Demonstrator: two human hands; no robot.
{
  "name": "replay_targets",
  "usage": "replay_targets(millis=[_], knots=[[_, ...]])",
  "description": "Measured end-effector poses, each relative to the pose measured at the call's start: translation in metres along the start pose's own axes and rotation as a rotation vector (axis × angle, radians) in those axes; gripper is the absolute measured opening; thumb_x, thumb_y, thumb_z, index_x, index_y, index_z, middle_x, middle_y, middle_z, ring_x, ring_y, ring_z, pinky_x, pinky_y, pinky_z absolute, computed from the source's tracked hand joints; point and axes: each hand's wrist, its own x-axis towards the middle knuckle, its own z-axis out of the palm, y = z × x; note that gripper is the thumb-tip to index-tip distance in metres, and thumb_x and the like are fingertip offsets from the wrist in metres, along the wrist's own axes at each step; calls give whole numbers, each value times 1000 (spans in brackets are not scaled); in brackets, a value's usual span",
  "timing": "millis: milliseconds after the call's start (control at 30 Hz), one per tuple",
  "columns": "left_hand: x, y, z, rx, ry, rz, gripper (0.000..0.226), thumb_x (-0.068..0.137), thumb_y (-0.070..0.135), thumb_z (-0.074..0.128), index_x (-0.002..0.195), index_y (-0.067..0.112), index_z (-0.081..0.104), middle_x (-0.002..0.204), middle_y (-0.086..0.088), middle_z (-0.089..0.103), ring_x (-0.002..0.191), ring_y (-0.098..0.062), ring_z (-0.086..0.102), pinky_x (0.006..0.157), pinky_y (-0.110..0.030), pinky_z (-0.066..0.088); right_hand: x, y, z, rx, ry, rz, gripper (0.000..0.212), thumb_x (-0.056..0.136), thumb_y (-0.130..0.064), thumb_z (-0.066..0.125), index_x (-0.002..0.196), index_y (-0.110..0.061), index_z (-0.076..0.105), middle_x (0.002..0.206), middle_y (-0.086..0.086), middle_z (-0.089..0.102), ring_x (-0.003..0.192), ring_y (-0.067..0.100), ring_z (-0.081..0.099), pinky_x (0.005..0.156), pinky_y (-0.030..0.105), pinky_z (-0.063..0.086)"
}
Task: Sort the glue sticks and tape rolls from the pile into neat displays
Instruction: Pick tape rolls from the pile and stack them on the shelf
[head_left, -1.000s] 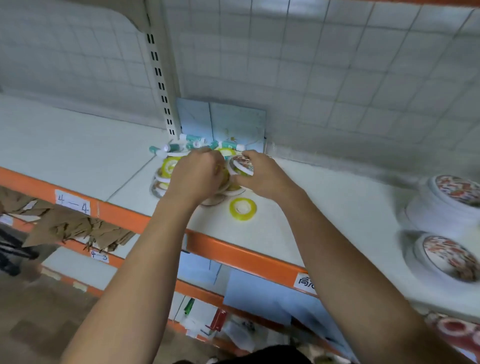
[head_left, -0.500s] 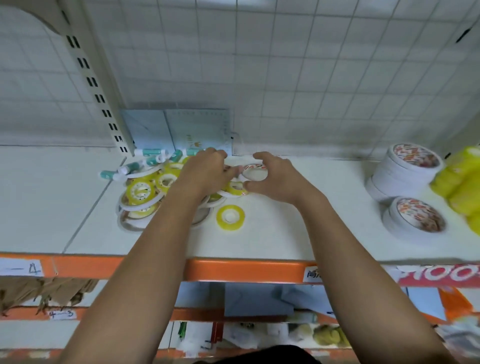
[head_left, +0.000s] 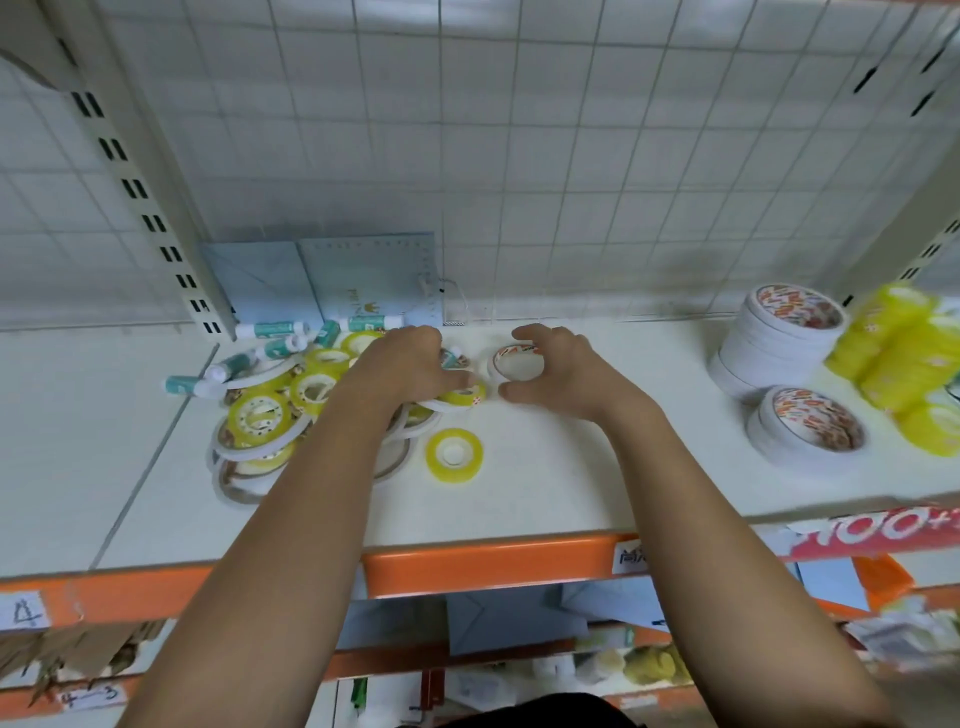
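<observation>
A pile of yellow and white tape rolls (head_left: 265, 421) lies on the white shelf (head_left: 571, 467), with several teal and white glue sticks (head_left: 270, 328) along its back edge. My left hand (head_left: 400, 371) rests curled on the right side of the pile, fingers over a yellow roll (head_left: 465, 399). My right hand (head_left: 561, 376) grips a white tape roll with a red patterned core (head_left: 517, 364) just right of the pile. A single yellow roll (head_left: 454, 454) lies apart in front of the pile.
Two stacks of white tape rolls (head_left: 779, 332) (head_left: 808, 434) stand at the right, with yellow rolls (head_left: 904, 358) beyond them. Blue cards (head_left: 358, 275) lean on the wire grid back. The shelf has an orange front edge (head_left: 493, 564). A slotted upright (head_left: 150, 208) rises at left.
The view has swung right and down, bringing the right-hand stacks into sight. My right hand with the white roll has drawn slightly away from the pile; the left hand stays on it.
</observation>
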Motion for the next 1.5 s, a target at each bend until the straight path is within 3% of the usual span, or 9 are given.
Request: replay_targets(millis=[100, 233, 433, 600, 767, 1333, 1500], knots=[[2, -2, 1, -120, 56, -6, 75, 71, 65, 70, 122, 11, 59, 122, -8, 62, 107, -26, 58, 86, -37, 50, -2, -1, -1, 19, 14, -2, 79, 74, -42, 76, 142, -27, 40, 136, 5, 43, 130, 25, 37, 104, 33, 37], [2, -1, 2, -179, 34, -23, 84, 65, 59, 77, 132, 16, 52, 133, -7, 52, 129, -29, 36, 92, -38, 39, -6, -1, -4, 64, 11, 1, 79, 73, -40, 77, 142, -27, 41, 136, 3, 41, 127, 21, 44, 104, 33, 40], [-1, 4, 8, -168, 75, -37, 67, 68, 53, 73, 121, 15, 58, 120, -11, 54, 121, -31, 35, 82, -35, 33, -15, 5, -1, 69, 18, 29, 78, 73, -39, 77, 141, -27, 42, 135, 1, 41, 127, 20, 45, 104, 34, 41], [-6, 15, 7, -129, 199, 57, 83, 63, 54, 77, 134, 20, 51, 125, -11, 44, 122, -31, 32, 91, -34, 29, -22, 8, -4, 58, 53, 46, 80, 72, -42, 78, 141, -27, 42, 134, 2, 42, 126, 20, 45, 104, 33, 42], [-12, 40, 8, -169, 307, 174, 82, 59, 52, 80, 131, 24, 53, 124, -5, 40, 121, -27, 32, 99, -34, 30, -34, 20, -15, 42, 86, 59, 80, 70, -43, 79, 140, -26, 43, 132, 2, 43, 125, 20, 45, 101, 30, 41], [-7, 206, 52, -328, 203, 447, 82, 59, 55, 83, 129, 22, 56, 119, 1, 39, 117, -19, 32, 101, -30, 36, -114, 134, -113, -109, 243, 232, 82, 69, -42, 82, 139, -17, 48, 134, 11, 46, 123, 28, 48, 103, 39, 43], [-10, 243, 66, -339, 183, 467, 82, 63, 54, 81, 133, 22, 53, 116, 6, 35, 118, -16, 30, 98, -27, 34, -127, 171, -130, -88, 232, 238, 80, 68, -43, 84, 135, -15, 51, 132, 8, 47, 121, 24, 49, 99, 31, 42]])
